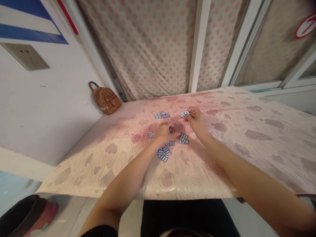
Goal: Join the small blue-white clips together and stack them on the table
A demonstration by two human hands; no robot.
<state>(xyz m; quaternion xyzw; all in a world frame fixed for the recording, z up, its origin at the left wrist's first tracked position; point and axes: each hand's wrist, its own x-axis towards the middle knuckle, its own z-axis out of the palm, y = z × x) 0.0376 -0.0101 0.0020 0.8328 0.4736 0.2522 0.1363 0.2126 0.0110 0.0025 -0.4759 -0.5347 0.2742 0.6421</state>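
Between the thumb and fingers of my right hand (197, 121) is a small white label card with blue edging (185, 114), raised a little above the tablecloth. My left hand (164, 132) hangs low over the table, its fingers loosely curled and the thumb apart from them. Nothing shows clearly in it. Around it lie similar cards: a pile (163, 154) nearer me, a group (184, 138) to the right, and some partly hidden cards (151, 135) on the left. Two small blocks of cards (162, 115) lie side by side farther back.
A pale pink patterned cloth (247, 158) covers the table. A small brown backpack-shaped bag (107, 99) stands at the back left against the wall. Behind the table hangs a dotted curtain (148, 49). A dark container (27, 215) is on the floor at lower left.
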